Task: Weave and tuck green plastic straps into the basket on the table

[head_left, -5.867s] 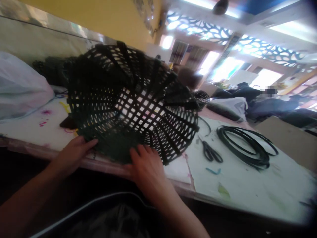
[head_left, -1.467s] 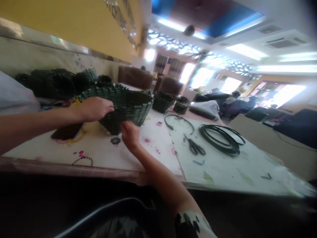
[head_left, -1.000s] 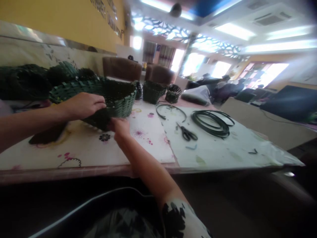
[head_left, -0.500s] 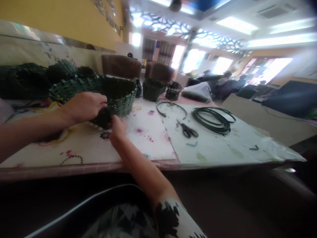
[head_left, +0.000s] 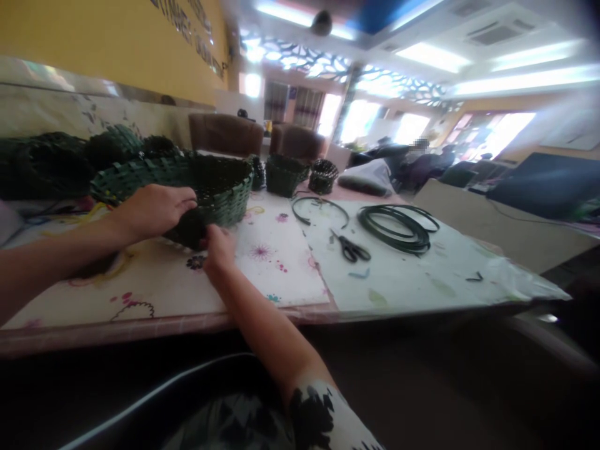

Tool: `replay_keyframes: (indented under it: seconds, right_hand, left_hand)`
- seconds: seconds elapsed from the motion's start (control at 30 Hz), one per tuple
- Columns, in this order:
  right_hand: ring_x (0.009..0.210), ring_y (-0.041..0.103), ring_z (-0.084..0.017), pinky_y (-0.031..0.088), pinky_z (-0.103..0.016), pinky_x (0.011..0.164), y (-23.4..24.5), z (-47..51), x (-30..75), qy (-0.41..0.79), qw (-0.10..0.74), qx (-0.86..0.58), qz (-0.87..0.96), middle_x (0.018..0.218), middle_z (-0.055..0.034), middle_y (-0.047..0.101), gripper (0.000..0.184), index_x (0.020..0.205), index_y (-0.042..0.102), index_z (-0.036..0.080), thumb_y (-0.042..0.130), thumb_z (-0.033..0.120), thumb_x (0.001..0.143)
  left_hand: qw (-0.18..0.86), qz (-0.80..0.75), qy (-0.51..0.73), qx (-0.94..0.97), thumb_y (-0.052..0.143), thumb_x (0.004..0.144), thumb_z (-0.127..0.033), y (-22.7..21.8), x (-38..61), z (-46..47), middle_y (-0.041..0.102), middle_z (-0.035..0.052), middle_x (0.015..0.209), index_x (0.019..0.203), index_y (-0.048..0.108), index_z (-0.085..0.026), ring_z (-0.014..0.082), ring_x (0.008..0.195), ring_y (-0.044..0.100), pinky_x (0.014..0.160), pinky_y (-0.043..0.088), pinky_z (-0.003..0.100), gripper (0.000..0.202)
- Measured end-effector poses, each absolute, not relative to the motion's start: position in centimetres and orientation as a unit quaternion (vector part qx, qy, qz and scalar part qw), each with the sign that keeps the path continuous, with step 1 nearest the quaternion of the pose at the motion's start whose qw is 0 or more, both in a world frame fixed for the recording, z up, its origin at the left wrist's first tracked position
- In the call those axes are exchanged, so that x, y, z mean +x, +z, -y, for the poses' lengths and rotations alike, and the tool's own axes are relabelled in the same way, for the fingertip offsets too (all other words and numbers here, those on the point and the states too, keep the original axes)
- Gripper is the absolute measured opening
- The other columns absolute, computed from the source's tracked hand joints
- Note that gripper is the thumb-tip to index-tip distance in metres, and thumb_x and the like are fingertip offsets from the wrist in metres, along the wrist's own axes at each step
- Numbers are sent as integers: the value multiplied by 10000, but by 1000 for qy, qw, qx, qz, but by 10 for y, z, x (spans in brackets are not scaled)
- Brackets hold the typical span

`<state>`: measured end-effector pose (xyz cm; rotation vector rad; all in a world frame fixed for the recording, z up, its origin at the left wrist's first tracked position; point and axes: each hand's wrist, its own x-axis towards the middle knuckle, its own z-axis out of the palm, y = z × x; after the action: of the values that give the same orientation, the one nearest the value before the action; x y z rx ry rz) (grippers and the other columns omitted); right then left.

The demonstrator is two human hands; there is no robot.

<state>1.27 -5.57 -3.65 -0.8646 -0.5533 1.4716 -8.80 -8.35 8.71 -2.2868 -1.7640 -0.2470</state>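
Observation:
A large dark green woven basket (head_left: 229,194) stands tilted on the flowered table cover at the left. My left hand (head_left: 157,209) lies over its near side, fingers closed and pinched at the wall. Lower on the same side, my right hand (head_left: 219,247) has its fingers closed on the basket's edge. Both hands' fingertips are partly hidden against the dark weave, so any single strip between them cannot be made out. Black-handled scissors (head_left: 352,248) and a coil of green strip (head_left: 396,228) lie to the right of my hands.
Smaller green baskets (head_left: 281,175) stand behind, with more woven baskets (head_left: 51,162) at the far left. A loose curved strip (head_left: 344,209) and small offcuts (head_left: 475,277) lie on the table. Brown chairs (head_left: 225,134) stand beyond; people sit in the background.
The whole view has shifted slightly, with the scene a little lower and to the left. Both hands remain at the basket in nearly the same pose.

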Motion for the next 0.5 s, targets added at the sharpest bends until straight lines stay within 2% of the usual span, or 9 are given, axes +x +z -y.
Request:
replay_keyframes:
  seconds: [0.1,0.23,0.5]
  right_hand:
    - [487,465,-79,405,-173,447,-35,57,13,649,625,-368,231,589,48,499,137,666,528,188,618,115,740]
    - [472,450,-81,403,-180,437,-35,56,12,653,621,-366,232,561,55,477,140,654,520,193,619,124,726]
    - [474,473,-81,423,-169,434,-33,57,12,649,617,-376,237,551,54,480,147,659,525,188,612,103,742]
  left_hand:
    - [141,619,-99,-766,302,962,-446,84,-86,90,720,131,987,992,642,-198,287,917,672,785,425,361,422]
    - [135,604,-106,-778,301,970,-452,84,-88,90,736,121,1057,1044,649,-190,277,970,679,824,439,339,442]
    - [146,635,-101,-751,294,978,-453,82,-84,91,740,150,1039,1076,661,-173,305,948,687,790,434,357,472]
